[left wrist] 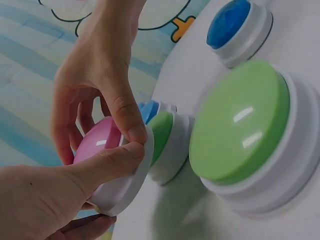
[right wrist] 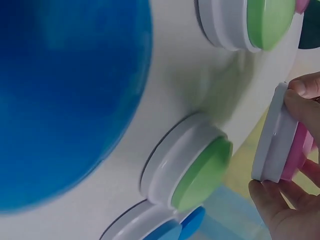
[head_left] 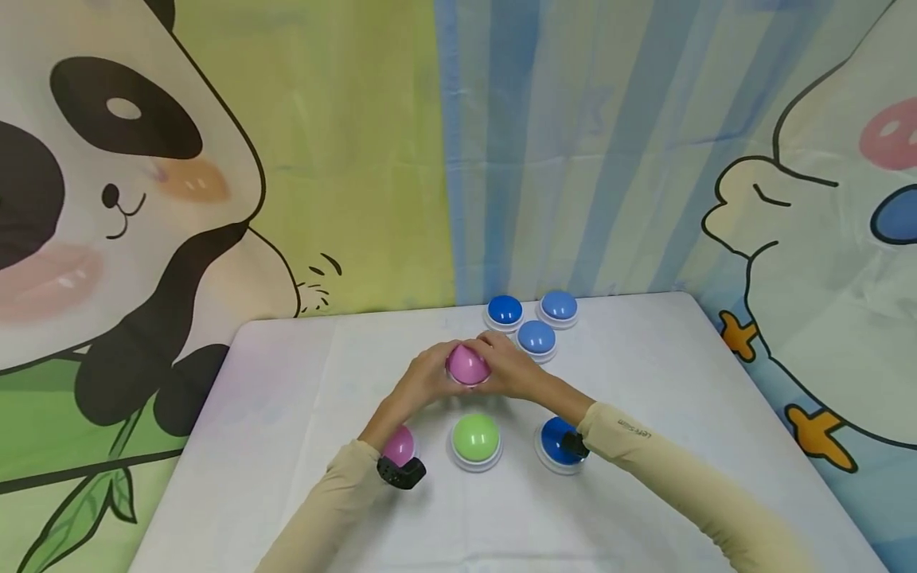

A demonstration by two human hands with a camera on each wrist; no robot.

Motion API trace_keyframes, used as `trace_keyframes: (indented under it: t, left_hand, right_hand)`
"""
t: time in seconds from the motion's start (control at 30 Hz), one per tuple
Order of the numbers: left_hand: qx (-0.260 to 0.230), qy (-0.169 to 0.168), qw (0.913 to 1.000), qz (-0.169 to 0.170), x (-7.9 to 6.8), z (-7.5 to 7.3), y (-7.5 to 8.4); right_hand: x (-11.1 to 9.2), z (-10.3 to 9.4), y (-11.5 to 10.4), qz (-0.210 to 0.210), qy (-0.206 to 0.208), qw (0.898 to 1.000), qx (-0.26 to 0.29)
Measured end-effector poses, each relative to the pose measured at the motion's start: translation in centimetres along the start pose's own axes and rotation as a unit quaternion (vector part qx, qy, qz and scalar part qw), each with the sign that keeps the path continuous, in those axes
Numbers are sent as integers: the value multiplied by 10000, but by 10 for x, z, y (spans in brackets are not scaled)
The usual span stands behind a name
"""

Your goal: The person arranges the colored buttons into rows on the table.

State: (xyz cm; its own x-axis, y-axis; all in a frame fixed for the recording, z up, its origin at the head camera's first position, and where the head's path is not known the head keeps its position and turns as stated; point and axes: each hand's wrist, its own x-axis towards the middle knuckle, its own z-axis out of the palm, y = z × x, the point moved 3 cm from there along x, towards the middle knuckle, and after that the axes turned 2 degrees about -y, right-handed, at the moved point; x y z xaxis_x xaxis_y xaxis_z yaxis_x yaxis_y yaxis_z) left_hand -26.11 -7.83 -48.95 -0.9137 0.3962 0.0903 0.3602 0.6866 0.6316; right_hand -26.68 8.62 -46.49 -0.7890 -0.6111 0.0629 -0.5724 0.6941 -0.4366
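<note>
**Pink buzzer held in both hands, lifted over a second green one**

I pinch the pink buzzer by its white rim, left hand and right hand on opposite sides, equally near. It hangs tilted beyond the green buzzer, above another green one.

The pink dome-shaped plastic button has a glossy, smooth cap that catches a white glint, set on a matt white plastic base. The large green plastic button is equally shiny, with two bright reflections on its smooth cap and a satin white rim. The dark blue plastic button looks polished too. The white tabletop appears covered in smooth, matt cloth with faint creases. The printed panda backdrop looks like soft matt fabric, slightly wrinkled
</note>
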Motion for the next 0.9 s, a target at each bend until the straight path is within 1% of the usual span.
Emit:
trace_keyframes:
  t: [0.13, 0.3, 0.5, 0.6, 0.7, 0.8, 0.9]
  left_hand:
    - [-41, -15, 10000, 70, 2, 1, 11]
    - [-112, -103, 9999, 63, 0, 4, 23]
    - [-41, -282, 9993, 222, -10, 12, 38]
    - [-27, -327, 9990, 290, -17, 17, 46]
    - [32, -404, 9981, 456, -23, 23, 56]
    - [115, -515, 9965, 654, -29, 29, 65]
    - [150, -541, 9958, 723, -32, 32, 73]
  right_hand:
    - [-10, -10, 4, -96, 81, 9999, 117]
    - [-22, -18, 5, -153, 77, 9996, 210]
    - [-44, -16, 9, -253, 183, 9991, 278]
    - [-58, -15, 7, -271, 308, 9988, 263]
    - [-75, -14, 4, -200, 494, 9983, 234]
    - [-93, -13, -1, -18, 619, 9979, 205]
    - [-105, -13, -4, 161, 707, 9973, 120]
